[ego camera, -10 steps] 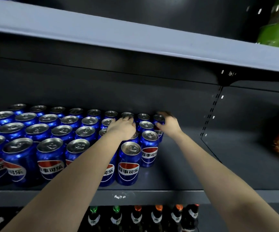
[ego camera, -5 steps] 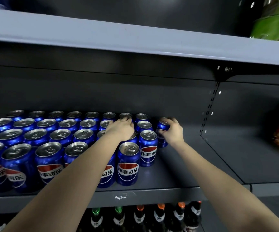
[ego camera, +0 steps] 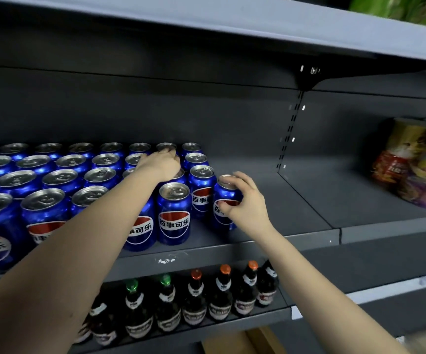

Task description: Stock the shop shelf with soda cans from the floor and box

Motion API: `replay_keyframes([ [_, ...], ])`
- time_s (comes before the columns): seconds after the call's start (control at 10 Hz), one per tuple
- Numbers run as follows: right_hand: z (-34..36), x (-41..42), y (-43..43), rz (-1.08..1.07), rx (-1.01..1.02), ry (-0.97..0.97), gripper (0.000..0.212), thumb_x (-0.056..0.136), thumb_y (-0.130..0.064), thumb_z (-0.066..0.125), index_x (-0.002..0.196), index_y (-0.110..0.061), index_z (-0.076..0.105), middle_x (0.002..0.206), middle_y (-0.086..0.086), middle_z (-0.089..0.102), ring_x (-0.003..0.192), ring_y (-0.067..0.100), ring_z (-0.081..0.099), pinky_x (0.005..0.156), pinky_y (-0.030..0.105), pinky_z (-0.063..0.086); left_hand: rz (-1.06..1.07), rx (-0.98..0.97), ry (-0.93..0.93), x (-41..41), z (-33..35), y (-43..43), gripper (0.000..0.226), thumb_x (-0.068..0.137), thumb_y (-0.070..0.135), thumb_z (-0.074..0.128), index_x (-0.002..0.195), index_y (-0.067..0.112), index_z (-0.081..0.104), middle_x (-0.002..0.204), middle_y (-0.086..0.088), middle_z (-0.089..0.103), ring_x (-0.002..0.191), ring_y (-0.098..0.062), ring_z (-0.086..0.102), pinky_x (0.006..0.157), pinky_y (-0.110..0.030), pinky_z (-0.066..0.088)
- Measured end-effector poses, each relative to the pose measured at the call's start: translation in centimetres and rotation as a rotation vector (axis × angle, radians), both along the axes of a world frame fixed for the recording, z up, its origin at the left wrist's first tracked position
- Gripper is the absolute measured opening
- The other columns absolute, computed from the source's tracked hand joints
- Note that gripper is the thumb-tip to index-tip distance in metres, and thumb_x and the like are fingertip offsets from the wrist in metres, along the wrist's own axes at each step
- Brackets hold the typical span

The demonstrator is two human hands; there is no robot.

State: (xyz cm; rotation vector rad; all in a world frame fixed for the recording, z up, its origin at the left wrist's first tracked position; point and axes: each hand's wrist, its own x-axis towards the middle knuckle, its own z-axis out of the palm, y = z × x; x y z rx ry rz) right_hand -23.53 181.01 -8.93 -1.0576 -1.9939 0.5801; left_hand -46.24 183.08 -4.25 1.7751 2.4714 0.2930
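While resting the left hand (ego camera: 160, 166) on can tops deep in the block (ego camera: 53, 180), grip not clear, pinching with the right hand (ego camera: 245, 200) one upright can (ego camera: 221, 218) on the shelf (ego camera: 270, 200), just right of that block.

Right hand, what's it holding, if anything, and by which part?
The right hand grips a soda can round its upper side, fingers over the rim, thumb on the label.
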Motion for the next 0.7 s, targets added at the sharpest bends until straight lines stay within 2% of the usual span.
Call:
replay_keyframes([
  [0.1,-0.2,-0.3,-1.2,0.102,-0.016,0.024,0.051,0.068,-0.007,0.071,0.112,-0.03,0.06,0.135,-0.013,0.042,0.116,-0.008,0.039,0.087,-0.005,0.026,-0.008,0.001,0.009,0.2,0.1,-0.2,0.05,0.101,0.031,0.019,0.149,0.018,0.019,0.159,-0.003,0.015,0.141,-0.027,0.025,0.115,-0.047,0.017],
  [0.2,0.0,-0.8,-1.8,0.194,-0.045,0.015,0.051,0.069,-0.008,0.073,0.113,-0.031,0.06,0.139,-0.013,0.041,0.124,-0.008,0.037,0.101,0.01,0.032,-0.007,0.008,0.004,0.3,0.1,-0.2,0.049,0.101,0.03,0.019,0.148,0.017,0.022,0.158,-0.003,0.018,0.14,-0.027,0.028,0.114,-0.047,0.018],
  [0.3,-0.2,-1.6,-2.5,0.246,-0.006,0.004,0.05,0.074,-0.008,0.072,0.117,-0.027,0.058,0.139,-0.013,0.038,0.134,-0.002,0.03,0.102,0.005,0.027,-0.012,0.02,0.002,0.3,0.2,-0.1,0.048,0.101,0.03,0.019,0.148,0.017,0.024,0.157,-0.004,0.019,0.14,-0.028,0.028,0.114,-0.047,0.019],
  [0.4,-0.5,-1.6,-2.8,0.253,-0.009,-0.003,0.05,0.078,-0.009,0.07,0.121,-0.029,0.054,0.145,-0.007,0.033,0.136,-0.002,0.025,0.096,-0.005,0.02,-0.01,0.018,-0.001,0.2,0.1,0.0,0.048,0.101,0.029,0.02,0.148,0.017,0.024,0.158,-0.004,0.019,0.14,-0.027,0.028,0.114,-0.047,0.019],
  [0.5,-0.6,-1.5,-3.1,0.249,-0.027,0.003,0.053,0.081,-0.006,0.067,0.126,-0.028,0.051,0.147,-0.005,0.029,0.125,-0.006,0.029,0.089,-0.008,0.021,-0.004,0.011,-0.005,0.2,0.2,0.0,0.049,0.101,0.031,0.02,0.148,0.017,0.023,0.158,-0.004,0.017,0.141,-0.026,0.026,0.114,-0.047,0.017],
  [0.6,-0.5,-1.5,-3.9,0.254,-0.045,0.027,0.057,0.084,-0.004,0.062,0.132,-0.029,0.044,0.15,-0.006,0.021,0.125,-0.003,0.03,0.087,-0.009,0.022,-0.003,0.039,-0.039,0.2,0.2,-0.1,0.049,0.101,0.032,0.023,0.148,0.019,0.025,0.157,-0.003,0.021,0.14,-0.026,0.028,0.115,-0.046,0.019],
  [0.7,-1.1,-2.2,-4.6,0.266,-0.101,0.106,0.074,0.088,-0.007,0.057,0.144,-0.037,0.019,0.156,-0.009,0.0,0.133,-0.003,0.017,0.097,-0.002,0.022,-0.002,0.209,-0.22,-0.2,0.3,-0.1,0.041,0.098,0.029,0.037,0.136,0.022,0.048,0.148,-0.003,0.04,0.131,-0.027,0.04,0.109,-0.041,0.032],
])
